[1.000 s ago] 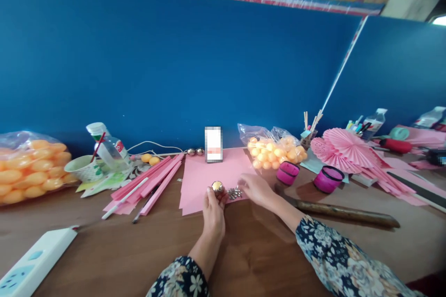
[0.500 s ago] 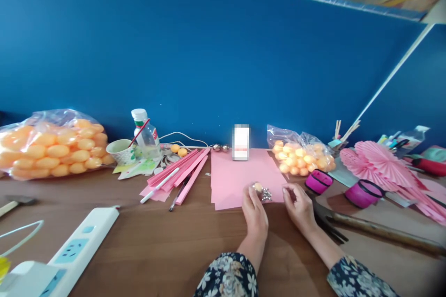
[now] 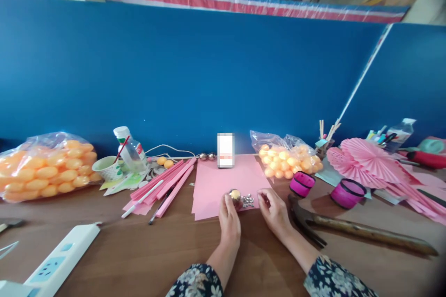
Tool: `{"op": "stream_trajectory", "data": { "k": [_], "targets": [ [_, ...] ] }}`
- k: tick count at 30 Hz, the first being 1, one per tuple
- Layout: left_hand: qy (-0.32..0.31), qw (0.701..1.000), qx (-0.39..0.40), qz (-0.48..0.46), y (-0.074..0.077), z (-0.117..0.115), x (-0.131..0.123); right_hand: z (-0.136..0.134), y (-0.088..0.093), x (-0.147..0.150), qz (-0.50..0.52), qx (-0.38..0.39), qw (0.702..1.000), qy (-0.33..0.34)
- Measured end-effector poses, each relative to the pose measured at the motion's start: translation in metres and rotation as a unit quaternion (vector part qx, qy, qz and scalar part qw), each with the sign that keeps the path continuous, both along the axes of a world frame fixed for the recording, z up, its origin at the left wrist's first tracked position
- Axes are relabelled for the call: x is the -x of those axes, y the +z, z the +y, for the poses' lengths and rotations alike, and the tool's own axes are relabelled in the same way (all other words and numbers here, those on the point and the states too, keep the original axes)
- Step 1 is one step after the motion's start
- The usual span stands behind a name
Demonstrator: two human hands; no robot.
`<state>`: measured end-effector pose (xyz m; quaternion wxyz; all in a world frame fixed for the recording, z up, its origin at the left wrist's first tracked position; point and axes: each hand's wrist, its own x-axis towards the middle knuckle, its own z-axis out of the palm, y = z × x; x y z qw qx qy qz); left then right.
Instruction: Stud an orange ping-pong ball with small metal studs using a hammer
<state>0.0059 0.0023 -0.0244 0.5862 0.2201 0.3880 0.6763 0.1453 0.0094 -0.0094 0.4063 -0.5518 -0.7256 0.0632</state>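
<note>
While the L hand (image 3: 230,225) grips a part-silver ball (image 3: 235,195), the R hand (image 3: 275,210) curls beside small metal pieces (image 3: 247,201)

Desk view from the wearer's head, looking fwd & down. Ball is in the L hand's fingers, over the near part of the pink sheets (image 3: 223,178), just L of the metal pieces. Its top shows a pale orange patch w/ a silvery surface around it; finer detail too small to tell. L hand is narrow, closed on the ball. R hand is just R of the pieces, fingers bent in, thumb nr index; can't tell if the tips meet or hold a piece.

Step in hand, judging by pose: small-piece work at the ball, L hand as holder, R hand as picker. Next move seems to call for a fine fingertip pinch from the R hand, w/ the ball held steady & its orange patch facing up; loose pieces could scatter if bumped.

Around: 2 silver balls (image 3: 203,157) by the sheets' far L corner, next to a phone-like device (image 3: 226,151) w/ blurred screen; clear bag of orange balls (image 3: 287,160) at back R; 2 magenta bands (image 3: 302,185) & a hammer (image 3: 364,230) R of the R hand; pink strips (image 3: 176,190) to the L.
</note>
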Motion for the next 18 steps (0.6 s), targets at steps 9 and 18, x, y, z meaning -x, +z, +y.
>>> {"op": "stream_trajectory", "data": {
  "k": [9, 18],
  "targets": [
    [0.014, 0.963, -0.013, 0.267, 0.013, -0.009, -0.001, -0.025, 0.023, 0.005, -0.066, -0.011, 0.988, 0.140],
    [0.032, 0.967, -0.014, 0.254, 0.013, -0.008, -0.005, -0.023, 0.016, -0.005, -0.168, 0.015, 0.976, 0.140]
  ]
}}
